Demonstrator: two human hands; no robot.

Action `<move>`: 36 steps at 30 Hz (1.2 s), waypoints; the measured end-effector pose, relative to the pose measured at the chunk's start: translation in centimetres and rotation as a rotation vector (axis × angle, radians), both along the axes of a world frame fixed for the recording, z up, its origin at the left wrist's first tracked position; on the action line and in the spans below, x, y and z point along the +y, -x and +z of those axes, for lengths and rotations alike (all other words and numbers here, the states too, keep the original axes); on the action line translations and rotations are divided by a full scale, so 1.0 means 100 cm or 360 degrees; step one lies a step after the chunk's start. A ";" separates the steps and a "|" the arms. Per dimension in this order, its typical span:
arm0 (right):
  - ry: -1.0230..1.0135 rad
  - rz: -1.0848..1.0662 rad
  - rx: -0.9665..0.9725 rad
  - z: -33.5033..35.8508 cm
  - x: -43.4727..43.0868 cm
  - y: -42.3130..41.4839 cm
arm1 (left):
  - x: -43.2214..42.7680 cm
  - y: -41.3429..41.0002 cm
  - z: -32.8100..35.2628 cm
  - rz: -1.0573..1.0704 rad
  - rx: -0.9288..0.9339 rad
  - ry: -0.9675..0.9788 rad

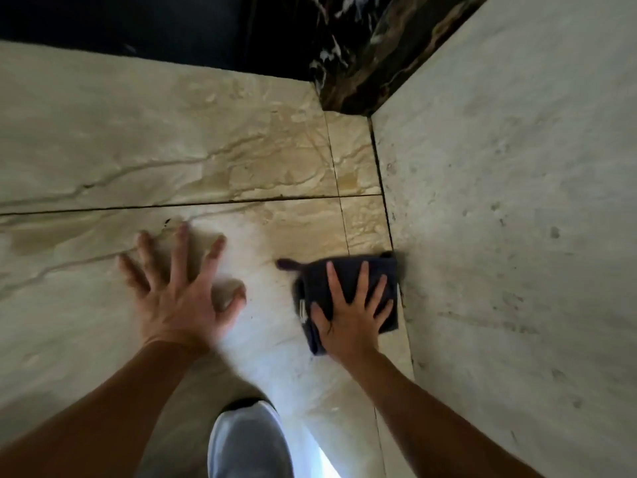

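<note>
Dark folded cloth (348, 288) pressed flat on marble floor (172, 150) by right hand (348, 319).
Right fingers spread straight on cloth; left hand (179, 288) splayed open, holding nothing.

The single head-worn camera looks steeply down past the person's own forearms (103, 408) onto a pale marble floor (241, 150), near enough that the left hand (179, 291) and right hand (348, 315) fill the near middle of the wide-angle view. It faces a corner: a pale wall (517, 201) rises along the right, dark stone (358, 63) closes the far edge, and a grey shoe (248, 443) sits at the near edge.
</note>
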State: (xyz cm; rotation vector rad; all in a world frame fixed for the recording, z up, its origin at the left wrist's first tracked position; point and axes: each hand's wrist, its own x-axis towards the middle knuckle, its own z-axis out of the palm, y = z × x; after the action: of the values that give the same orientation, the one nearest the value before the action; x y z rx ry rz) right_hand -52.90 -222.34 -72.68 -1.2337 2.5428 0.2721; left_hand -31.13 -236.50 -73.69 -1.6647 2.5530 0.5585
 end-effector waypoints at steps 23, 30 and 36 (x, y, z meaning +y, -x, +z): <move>0.0054 0.0168 -0.0104 0.001 -0.047 0.003 | 0.000 0.000 0.001 -0.0006 -0.0038 0.0059; 0.0083 0.0621 -0.0152 -0.009 -0.253 0.018 | -0.002 0.003 0.016 -0.0002 -0.0086 -0.0125; 0.0034 0.0802 -0.0196 -0.006 -0.308 0.023 | -0.076 0.005 0.043 0.0470 0.0087 -0.0046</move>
State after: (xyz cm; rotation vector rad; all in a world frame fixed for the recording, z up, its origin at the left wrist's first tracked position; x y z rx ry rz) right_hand -55.18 -253.14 -73.23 -1.8262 2.1022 0.2655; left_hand -31.65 -244.13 -69.40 -2.0585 2.3339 0.6610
